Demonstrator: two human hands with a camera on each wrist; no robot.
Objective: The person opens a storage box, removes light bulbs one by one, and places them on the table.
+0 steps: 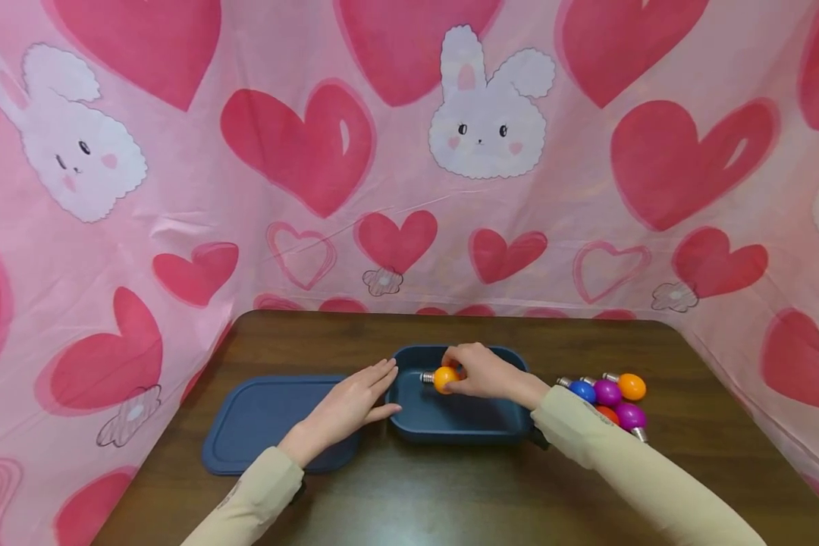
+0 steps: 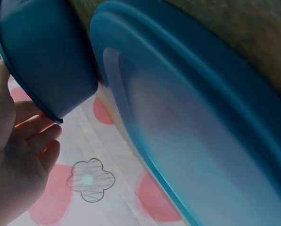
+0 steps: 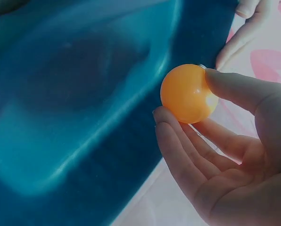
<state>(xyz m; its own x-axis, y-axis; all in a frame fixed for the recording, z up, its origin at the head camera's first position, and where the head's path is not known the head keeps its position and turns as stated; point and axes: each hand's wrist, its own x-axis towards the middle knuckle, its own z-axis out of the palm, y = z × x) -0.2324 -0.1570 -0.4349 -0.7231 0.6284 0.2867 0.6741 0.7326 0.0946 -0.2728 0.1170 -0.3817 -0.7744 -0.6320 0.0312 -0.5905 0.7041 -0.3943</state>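
Observation:
An orange light bulb with a silver screw base is pinched between the thumb and fingers of my right hand. That hand holds it over the inside of a dark blue rectangular box, base toward the left. In the right wrist view the round orange bulb shows clearly, with the box floor beyond it. My left hand touches the box's left side, its fingers fairly straight along the rim. The left wrist view shows the left hand's fingers by the box edge.
Left of the box lies a flat blue lid, partly under the left forearm. Several bulbs lie to the right: blue, purple, orange, red. Pink heart-print cloth hangs behind the brown table.

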